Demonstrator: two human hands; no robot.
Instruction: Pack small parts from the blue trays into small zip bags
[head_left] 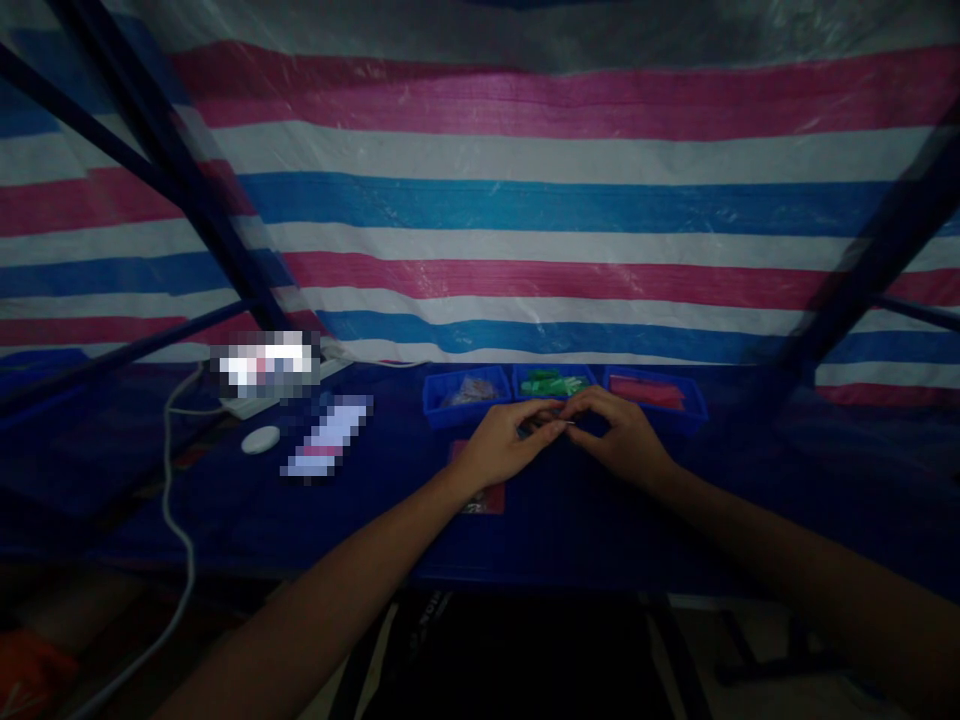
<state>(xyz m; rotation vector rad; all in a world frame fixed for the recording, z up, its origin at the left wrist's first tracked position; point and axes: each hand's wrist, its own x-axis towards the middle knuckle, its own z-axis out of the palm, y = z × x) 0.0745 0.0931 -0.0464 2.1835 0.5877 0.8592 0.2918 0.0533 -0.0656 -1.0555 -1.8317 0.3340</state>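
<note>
My left hand (499, 442) and my right hand (619, 432) meet fingertip to fingertip above the blue table, just in front of three small blue bins. Both are closed in a pinch around something small and thin, with a pale glint at its tip; it is too dark and small to name. Behind my fingers, the middle bin holds green pieces (553, 383). Clear, crumpled-looking bits (474, 390) fill the left bin, and red-pink flat pieces (646, 390) lie in the right one. Partly under my left wrist is a flat reddish packet (491, 498).
A white power strip (259, 402) with a blurred-out object on it stands at the left, its white cable (180, 540) running off the table's front. Nearby lie a round white disc (260, 440) and a blurred-out phone-like shape (330, 437). Blue frame poles (855, 290) flank a striped tarp.
</note>
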